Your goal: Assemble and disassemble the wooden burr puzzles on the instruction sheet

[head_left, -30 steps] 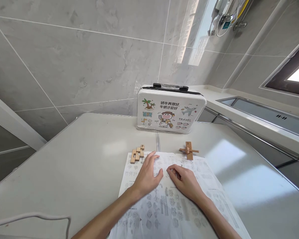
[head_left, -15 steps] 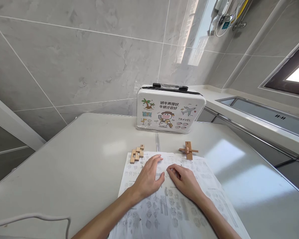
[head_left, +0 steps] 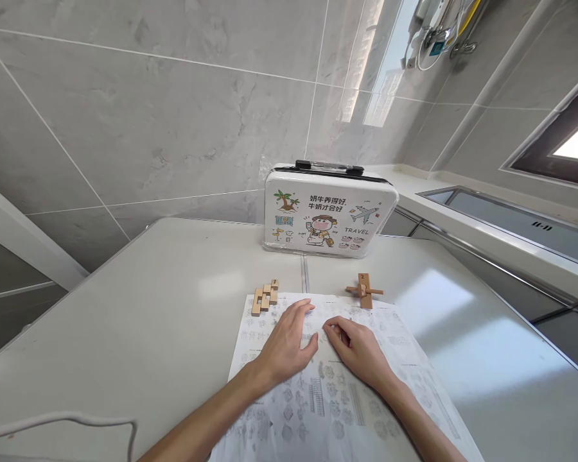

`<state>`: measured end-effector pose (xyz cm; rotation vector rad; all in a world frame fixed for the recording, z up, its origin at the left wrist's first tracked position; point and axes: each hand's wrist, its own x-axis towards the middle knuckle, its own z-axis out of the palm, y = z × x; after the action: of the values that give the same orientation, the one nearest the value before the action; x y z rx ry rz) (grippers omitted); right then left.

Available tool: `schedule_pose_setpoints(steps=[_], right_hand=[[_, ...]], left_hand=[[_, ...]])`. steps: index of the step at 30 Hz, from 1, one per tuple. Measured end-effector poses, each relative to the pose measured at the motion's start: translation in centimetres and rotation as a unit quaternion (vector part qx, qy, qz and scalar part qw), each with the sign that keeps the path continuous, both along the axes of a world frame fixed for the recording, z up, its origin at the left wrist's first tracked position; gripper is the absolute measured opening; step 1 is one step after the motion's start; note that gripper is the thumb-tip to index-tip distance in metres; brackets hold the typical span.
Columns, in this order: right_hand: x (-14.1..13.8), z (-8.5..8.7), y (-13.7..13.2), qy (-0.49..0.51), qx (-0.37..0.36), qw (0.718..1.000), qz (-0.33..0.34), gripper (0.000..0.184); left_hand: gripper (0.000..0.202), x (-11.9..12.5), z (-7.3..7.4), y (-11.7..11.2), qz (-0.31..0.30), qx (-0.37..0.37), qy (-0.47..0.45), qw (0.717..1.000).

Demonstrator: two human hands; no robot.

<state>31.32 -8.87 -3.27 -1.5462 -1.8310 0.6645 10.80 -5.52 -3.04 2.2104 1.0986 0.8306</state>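
Note:
My left hand [head_left: 289, 338] rests on a large printed paper sheet [head_left: 264, 401], its thumb apart from its fingers and nothing in it. My right hand [head_left: 357, 346] lies on the same sheet, with its fingers loosely curled in and nothing visible in them. Beyond the left hand, at the sheet's upper left corner, stands a stepped light-wood block puzzle [head_left: 264, 298] marked 3. A brown wooden cross-shaped puzzle [head_left: 365, 292] marked 2 sits at the sheet's far edge, beyond the right hand. Neither hand touches a puzzle.
A white cartoon-printed case [head_left: 330, 212] with a black handle stands at the back of the white table [head_left: 149, 321], near the grey tiled wall. A pale cable [head_left: 72, 417] crosses the front left corner. To the right runs a counter with a glass-topped panel [head_left: 515, 218].

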Motion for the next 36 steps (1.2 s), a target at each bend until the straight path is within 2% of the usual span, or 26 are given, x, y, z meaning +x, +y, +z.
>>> schedule_pose_setpoints(steps=[13, 18, 24, 28, 33, 36], right_hand=[[-0.03, 0.05, 0.14, 0.022, 0.008, 0.999, -0.030, 0.031], [0.16, -0.41, 0.26, 0.042, 0.022, 0.996, -0.070, 0.029], [0.20, -0.42, 0.43, 0.090, 0.048, 0.985, -0.139, 0.049], [0.28, -0.34, 0.55, 0.124, 0.045, 0.978, -0.163, 0.059], [0.75, -0.66, 0.81, 0.215, 0.010, 0.965, -0.152, 0.077], [0.93, -0.53, 0.93, 0.295, -0.013, 0.947, -0.128, 0.086]], left_hand=[[0.051, -0.07, -0.18, -0.01, -0.002, 0.018, 0.003, 1.000], [0.051, -0.06, -0.20, -0.05, -0.002, 0.014, 0.007, 1.000], [0.053, -0.06, -0.24, -0.10, -0.005, 0.018, 0.007, 1.000], [0.053, -0.06, -0.29, -0.14, -0.002, 0.016, 0.012, 1.000], [0.053, -0.02, -0.38, -0.12, -0.004, 0.017, 0.017, 1.000], [0.053, 0.00, -0.47, -0.09, -0.003, 0.019, 0.012, 1.000]])
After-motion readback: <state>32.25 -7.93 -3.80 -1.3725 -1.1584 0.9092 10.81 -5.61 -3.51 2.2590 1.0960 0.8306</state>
